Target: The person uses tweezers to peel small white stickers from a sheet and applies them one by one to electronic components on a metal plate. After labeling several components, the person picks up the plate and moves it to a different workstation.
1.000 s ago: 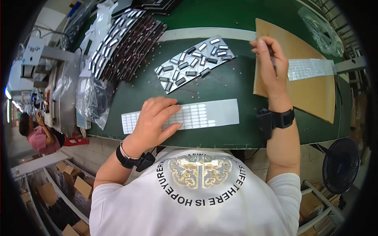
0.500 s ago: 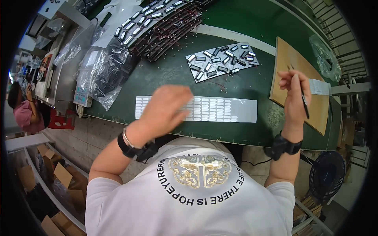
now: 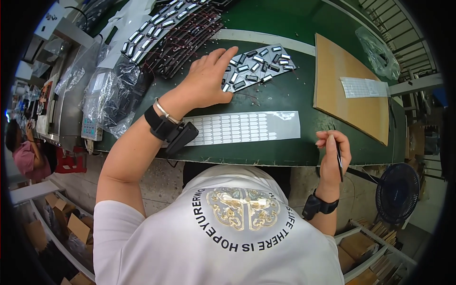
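My left hand [image 3: 205, 80] reaches over the left end of a grey sheet [image 3: 243, 87] strewn with small black rectangular parts [image 3: 252, 78] that have pale tops. Its thumb and fingers are spread apart around that end; whether they touch it I cannot tell. Below that forearm lies a long strip of white labels [image 3: 237, 128], its left end partly covered by my wrist. Over the table's front edge, my right hand [image 3: 334, 154] grips dark tweezers [image 3: 340, 166], their thin tips pointing up and away from me.
Stacked dark strips [image 3: 185, 40] with thin red wires and similar parts lie at the far left, beside clear plastic bags [image 3: 116, 92]. A brown cardboard sheet [image 3: 349, 90] carrying another label sheet [image 3: 363, 88] is on the right. A fan [image 3: 398, 192] stands lower right; a person [image 3: 29, 152] is far left.
My left hand has moved away from me, from over the label strip to the sheet of black parts, and spread its fingers. My right hand has come lower and nearer, still holding the tweezers.
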`<state>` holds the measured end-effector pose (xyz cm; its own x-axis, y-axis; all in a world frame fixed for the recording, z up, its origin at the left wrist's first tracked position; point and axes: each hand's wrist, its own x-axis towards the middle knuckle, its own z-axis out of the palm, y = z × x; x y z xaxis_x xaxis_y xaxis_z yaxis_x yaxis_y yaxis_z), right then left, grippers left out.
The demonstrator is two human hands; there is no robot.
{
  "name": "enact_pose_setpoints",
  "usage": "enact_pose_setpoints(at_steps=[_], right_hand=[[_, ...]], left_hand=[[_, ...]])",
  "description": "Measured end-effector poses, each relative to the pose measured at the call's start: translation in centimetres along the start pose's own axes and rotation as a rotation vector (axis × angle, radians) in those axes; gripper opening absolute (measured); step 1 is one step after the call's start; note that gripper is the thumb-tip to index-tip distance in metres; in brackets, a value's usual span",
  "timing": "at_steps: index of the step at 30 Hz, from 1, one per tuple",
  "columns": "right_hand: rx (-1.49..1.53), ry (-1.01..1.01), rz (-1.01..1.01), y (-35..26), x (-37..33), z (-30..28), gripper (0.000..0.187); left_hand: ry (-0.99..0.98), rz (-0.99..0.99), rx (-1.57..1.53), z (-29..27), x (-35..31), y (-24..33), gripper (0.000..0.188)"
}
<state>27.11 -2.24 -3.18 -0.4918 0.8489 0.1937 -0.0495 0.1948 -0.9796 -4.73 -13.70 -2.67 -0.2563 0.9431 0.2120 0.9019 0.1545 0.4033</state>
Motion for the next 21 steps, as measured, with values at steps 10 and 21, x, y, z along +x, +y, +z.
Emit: enact_pose_setpoints(at_steps=[10, 21], right_hand=[[0.103, -0.035, -0.076, -0.1, -2.0, -0.5, 0.02], [0.111, -0.128, -0.126, 0.8, -1.2, 1.6, 0.02]], left_hand=[[0.001, 0.056, -0.026, -0.8, -1.7, 0.6, 0.09], [0.171, 0.249, 0.1, -0.7, -2.4, 4.3, 0.033]])
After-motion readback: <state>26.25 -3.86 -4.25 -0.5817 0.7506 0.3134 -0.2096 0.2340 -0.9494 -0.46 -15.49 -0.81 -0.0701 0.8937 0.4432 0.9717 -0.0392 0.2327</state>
